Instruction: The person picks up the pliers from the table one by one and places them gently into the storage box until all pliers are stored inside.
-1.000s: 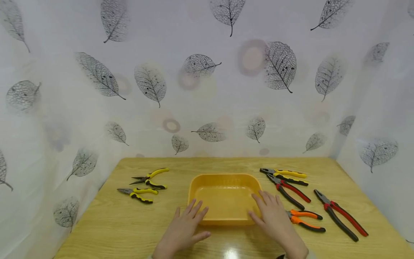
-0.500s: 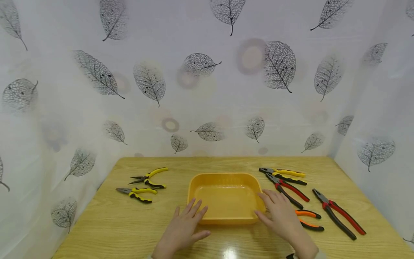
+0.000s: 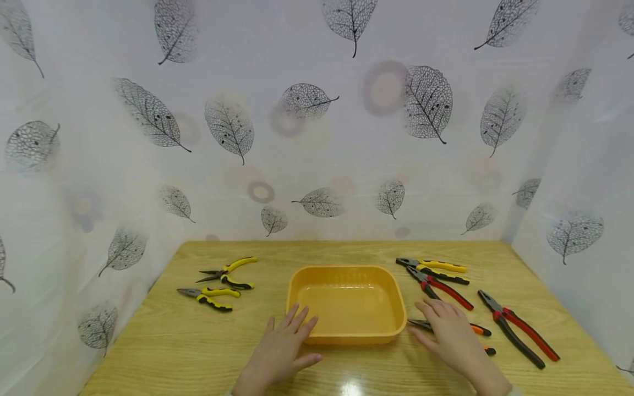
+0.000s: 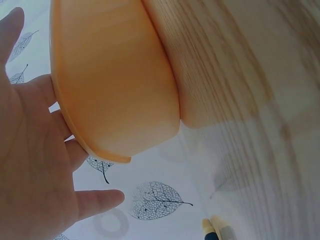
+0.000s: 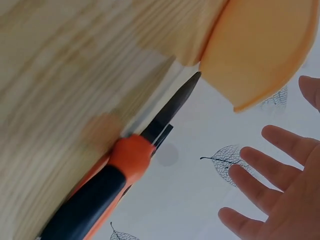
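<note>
Touching near-L rim of yellow tray (image 3: 346, 340), approx. mid of table (image 3: 193, 352), w/ L hand (image 3: 280, 347), fingers straight & spread wide. Hovering w/ R hand (image 3: 453, 336) over orange pliers (image 5: 131, 159), just R of tray, fingers loosely apart; partly hiding red pliers (image 3: 430, 280) behind. Well L of tray: nearer yellow pliers (image 3: 204, 297) & farther yellow pliers (image 3: 226, 270).

Smooth plastic tray (image 3: 349, 311); shiny wood-grain table (image 3: 173, 352); orange-handled pliers (image 5: 131, 159) with metal tips (image 5: 175, 102) and smooth, matt grips (image 5: 87, 202).
</note>
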Motion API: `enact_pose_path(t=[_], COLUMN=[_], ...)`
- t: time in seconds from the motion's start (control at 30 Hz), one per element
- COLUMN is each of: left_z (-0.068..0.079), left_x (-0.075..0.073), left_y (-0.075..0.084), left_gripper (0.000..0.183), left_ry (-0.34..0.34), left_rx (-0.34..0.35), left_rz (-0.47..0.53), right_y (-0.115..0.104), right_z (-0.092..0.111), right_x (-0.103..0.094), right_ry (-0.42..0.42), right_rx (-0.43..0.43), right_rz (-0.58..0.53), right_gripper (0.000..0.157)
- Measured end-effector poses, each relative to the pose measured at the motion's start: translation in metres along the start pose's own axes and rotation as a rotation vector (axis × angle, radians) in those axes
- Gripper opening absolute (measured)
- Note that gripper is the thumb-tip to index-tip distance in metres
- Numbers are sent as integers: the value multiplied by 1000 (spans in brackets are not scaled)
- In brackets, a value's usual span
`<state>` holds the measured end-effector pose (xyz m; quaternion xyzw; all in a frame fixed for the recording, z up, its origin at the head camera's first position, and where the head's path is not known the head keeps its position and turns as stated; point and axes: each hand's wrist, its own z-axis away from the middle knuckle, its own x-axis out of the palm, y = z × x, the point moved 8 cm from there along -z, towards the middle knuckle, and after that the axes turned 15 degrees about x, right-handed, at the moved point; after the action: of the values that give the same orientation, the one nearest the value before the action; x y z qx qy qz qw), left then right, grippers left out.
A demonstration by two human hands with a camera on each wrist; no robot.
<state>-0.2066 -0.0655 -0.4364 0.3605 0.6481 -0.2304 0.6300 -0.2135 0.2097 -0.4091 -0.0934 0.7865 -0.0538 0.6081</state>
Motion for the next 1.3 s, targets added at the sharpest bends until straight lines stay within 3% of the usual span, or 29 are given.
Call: enact_pose_path(t=[0.27,0.67,1.07,1.3], left_z=[0,0,1,1], left_x=[1,0,-1,-1], left_y=[0,0,0,-1], left_gripper=[68,67,67,67], left_ry=[-21,-9,-7,-8], left_rx=[-13,-4,-14,-15], left_rz=[8,-2,9,6], right_y=[16,38,46,46], right_z=[-1,-1,-4,-3], right_x=[9,30,38,37], right_ry=[-68,-220,-333,-341], right_rx=[4,55,91,86], right_rz=[53,18,38,54], right_gripper=[53,54,62,60])
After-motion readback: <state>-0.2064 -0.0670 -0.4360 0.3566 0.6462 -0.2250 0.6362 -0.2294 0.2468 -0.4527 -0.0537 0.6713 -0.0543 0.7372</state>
